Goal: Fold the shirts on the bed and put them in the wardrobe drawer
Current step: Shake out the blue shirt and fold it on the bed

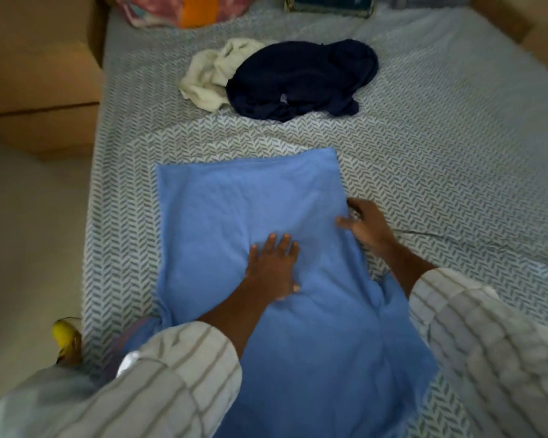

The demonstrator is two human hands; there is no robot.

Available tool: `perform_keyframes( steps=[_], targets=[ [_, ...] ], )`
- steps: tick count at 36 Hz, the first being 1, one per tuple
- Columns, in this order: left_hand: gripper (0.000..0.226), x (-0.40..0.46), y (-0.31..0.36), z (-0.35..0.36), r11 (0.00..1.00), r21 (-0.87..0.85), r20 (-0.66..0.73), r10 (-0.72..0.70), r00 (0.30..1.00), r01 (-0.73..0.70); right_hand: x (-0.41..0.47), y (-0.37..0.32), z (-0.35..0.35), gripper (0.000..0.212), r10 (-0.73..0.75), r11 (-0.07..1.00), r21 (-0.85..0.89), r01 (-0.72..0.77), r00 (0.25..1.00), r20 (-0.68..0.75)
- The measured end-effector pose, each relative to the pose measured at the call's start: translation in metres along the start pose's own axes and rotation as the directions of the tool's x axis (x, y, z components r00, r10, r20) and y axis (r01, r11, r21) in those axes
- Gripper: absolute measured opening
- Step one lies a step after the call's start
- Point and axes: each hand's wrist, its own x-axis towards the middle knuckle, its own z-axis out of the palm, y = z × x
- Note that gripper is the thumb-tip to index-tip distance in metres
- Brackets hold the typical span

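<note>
The blue shirt [247, 210] is spread flat on the near part of the bed [440, 137]. It is pressed down by the flat, open left hand [271, 267], probably as an anchor, while its right edge is pinched by the right hand [366, 226], apparently for a fold. Two unfolded shirts [298, 80] lie farther away.

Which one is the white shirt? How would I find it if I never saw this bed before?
Look at the bed with the leaf-patterned sheet, and go past the big blue shirt lying flat near the person. Farther up sits a crumpled pile of two garments touching each other. The cream-white shirt is the pale one on the left of the dark navy shirt.
</note>
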Motion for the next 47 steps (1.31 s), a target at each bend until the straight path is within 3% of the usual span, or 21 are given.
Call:
perform_keyframes(
  steps=[3, 6, 10, 13, 16, 18, 22, 25, 29, 33, 36, 39, 41, 45, 47],
  targets=[
    [0.096, -0.027, -0.007, 0.0, 0.958, -0.283, -0.025, 0.039, 0.999, -0.044, -0.035, -0.014, -0.008, 0.093, 0.001, 0.999, -0.046, 0.003, 0.998, 0.068],
    [0.085, -0.079, -0.029, 0.006, 0.832, -0.549, -0.263, -0.082, 0.961, -0.079, -0.057, -0.02, -0.01, 0.107, 0.065, 0.986, -0.155, -0.066, 0.998, -0.016],
    [0.074, -0.145, -0.088, 0.021, 0.822, -0.569, -0.491, -0.32, 0.81, -0.019, -0.102, -0.046, 0.024, 0.075, -0.117, 0.954, -0.297, 0.037, 0.959, -0.257],
    [0.068, -0.195, -0.126, 0.026, 0.787, -0.58, -0.436, -0.518, 0.736, 0.21, -0.159, -0.077, 0.08, 0.059, -0.334, 0.904, -0.338, 0.26, 0.924, -0.183],
    [0.056, -0.231, -0.138, 0.028, 0.654, -0.624, -0.215, -0.669, 0.711, 0.427, -0.219, -0.11, 0.134, 0.036, -0.493, 0.851, -0.23, 0.473, 0.869, -0.039],
    [0.045, -0.238, -0.141, 0.029, 0.596, -0.64, -0.096, -0.687, 0.72, 0.484, -0.245, -0.124, 0.162, 0.027, -0.543, 0.824, -0.14, 0.549, 0.836, 0.079],
    [0.04, -0.243, -0.15, 0.035, 0.629, -0.548, 0.025, -0.647, 0.762, 0.552, -0.28, -0.139, 0.2, 0.031, -0.577, 0.78, -0.069, 0.622, 0.758, 0.304],
    [0.052, -0.256, -0.154, 0.039, 0.636, -0.524, 0.112, -0.609, 0.786, 0.567, -0.299, -0.142, 0.211, 0.03, -0.611, 0.73, -0.083, 0.678, 0.703, 0.364],
    [0.046, -0.267, -0.168, 0.054, 0.605, -0.593, 0.176, -0.546, 0.819, 0.531, -0.313, -0.141, 0.22, 0.021, -0.656, 0.65, -0.136, 0.747, 0.643, 0.395],
    [0.054, -0.276, -0.173, 0.055, 0.563, -0.717, 0.077, -0.523, 0.849, 0.412, -0.324, -0.143, 0.225, 0.052, -0.618, 0.611, -0.258, 0.748, 0.655, 0.434],
    [0.032, -0.279, -0.173, 0.051, 0.446, -0.825, 0.019, -0.593, 0.805, 0.348, -0.341, -0.15, 0.235, 0.065, -0.597, 0.575, -0.338, 0.745, 0.664, 0.45],
    [0.022, -0.282, -0.171, 0.059, 0.369, -0.868, 0.038, -0.618, 0.785, 0.332, -0.356, -0.152, 0.244, 0.045, -0.592, 0.564, -0.358, 0.744, 0.666, 0.453],
    [0.023, -0.283, -0.175, 0.065, 0.383, -0.85, 0.044, -0.633, 0.773, 0.361, -0.36, -0.153, 0.245, 0.027, -0.612, 0.555, -0.371, 0.744, 0.668, 0.424],
    [0.025, -0.284, -0.184, 0.065, 0.411, -0.808, 0.05, -0.665, 0.745, 0.421, -0.357, -0.155, 0.241, 0.02, -0.652, 0.528, -0.399, 0.75, 0.659, 0.376],
    [0.039, -0.283, -0.187, 0.066, 0.39, -0.794, 0.097, -0.675, 0.731, 0.466, -0.357, -0.158, 0.241, 0.021, -0.619, 0.543, -0.4, 0.738, 0.674, 0.402]
  ],
)
